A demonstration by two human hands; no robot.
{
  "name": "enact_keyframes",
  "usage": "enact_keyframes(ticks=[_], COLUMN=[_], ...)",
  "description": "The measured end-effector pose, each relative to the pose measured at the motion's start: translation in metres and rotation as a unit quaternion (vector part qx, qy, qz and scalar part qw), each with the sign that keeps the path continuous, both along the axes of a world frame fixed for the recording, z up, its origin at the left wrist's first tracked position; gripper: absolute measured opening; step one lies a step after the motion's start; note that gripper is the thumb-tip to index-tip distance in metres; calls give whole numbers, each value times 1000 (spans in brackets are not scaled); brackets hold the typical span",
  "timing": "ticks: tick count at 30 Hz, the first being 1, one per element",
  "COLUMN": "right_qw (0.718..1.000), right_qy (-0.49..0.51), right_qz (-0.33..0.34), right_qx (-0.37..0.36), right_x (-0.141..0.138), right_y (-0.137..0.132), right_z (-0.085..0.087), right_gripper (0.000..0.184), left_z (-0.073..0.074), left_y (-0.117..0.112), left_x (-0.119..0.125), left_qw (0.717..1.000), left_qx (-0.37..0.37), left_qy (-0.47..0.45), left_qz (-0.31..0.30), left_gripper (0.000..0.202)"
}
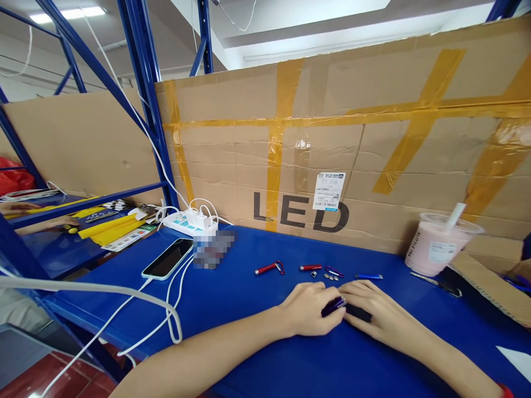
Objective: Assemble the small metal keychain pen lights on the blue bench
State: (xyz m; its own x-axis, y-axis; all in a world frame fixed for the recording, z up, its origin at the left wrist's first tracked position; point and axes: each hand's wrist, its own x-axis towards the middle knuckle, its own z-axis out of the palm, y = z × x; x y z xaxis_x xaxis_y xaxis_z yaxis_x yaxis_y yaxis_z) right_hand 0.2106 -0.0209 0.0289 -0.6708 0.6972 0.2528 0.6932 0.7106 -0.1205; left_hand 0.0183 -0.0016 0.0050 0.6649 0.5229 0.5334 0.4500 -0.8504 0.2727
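My left hand (309, 309) is closed round a small purple metal tube (333, 306) that looks like a mini flashlight body. Against it, my right hand (375, 307) has its fingers curled over a black, narrow piece (359, 313), whose kind I cannot make out. The two hands meet at the fingertips, low over the blue table (232, 354). Just beyond them lie a red tube (310, 267), a carabiner clip (334, 272) and several small silver discs (331, 277) like button cells. A red mini flashlight with a clip (265, 268) lies left of these, a blue tube (369, 276) right.
On the right stand a pink drink cup with a straw (442, 243), a slim tool with a dark handle (440, 284) and a cardboard box (493, 287). Leftward are a phone (169, 258), a power strip (186, 222) and loose white cables (176, 326). Tall cardboard (228, 166) closes the back.
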Motion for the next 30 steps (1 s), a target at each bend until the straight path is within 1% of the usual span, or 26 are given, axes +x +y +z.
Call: enact_keyframes(ticks=[5,8,13,17,20,24,30], right_qw=[1000,1000,999,997,995,995,997], right_qy=[2,10,21,50,69,68,46], right_qz=[-6,-3,-5,-26,-43,-58,-56], right_qx=[-14,-19,-27,-52,-52,-51,-30], right_x=[1,1,6,15,20,19,15], right_y=[0,-1,4,13,18,19,16], right_z=[1,2,1,-4,-8,-9,-7], right_gripper=[30,30,30,34,38,37,37], left_z=[-1,1,7,6,3,2,2], left_y=[1,2,3,4,5,5,6], left_x=[0,1,1,1,1,0,1], left_qw=[1000,998,996,996,997,997,997], left_qx=[-26,-53,-95,-91,-81,-80,-77], left_qy=[-4,-8,2,0,-11,-9,7], left_qz=[-9,-11,3,17,16,13,18], left_gripper=[20,19,17,15,17,17,18])
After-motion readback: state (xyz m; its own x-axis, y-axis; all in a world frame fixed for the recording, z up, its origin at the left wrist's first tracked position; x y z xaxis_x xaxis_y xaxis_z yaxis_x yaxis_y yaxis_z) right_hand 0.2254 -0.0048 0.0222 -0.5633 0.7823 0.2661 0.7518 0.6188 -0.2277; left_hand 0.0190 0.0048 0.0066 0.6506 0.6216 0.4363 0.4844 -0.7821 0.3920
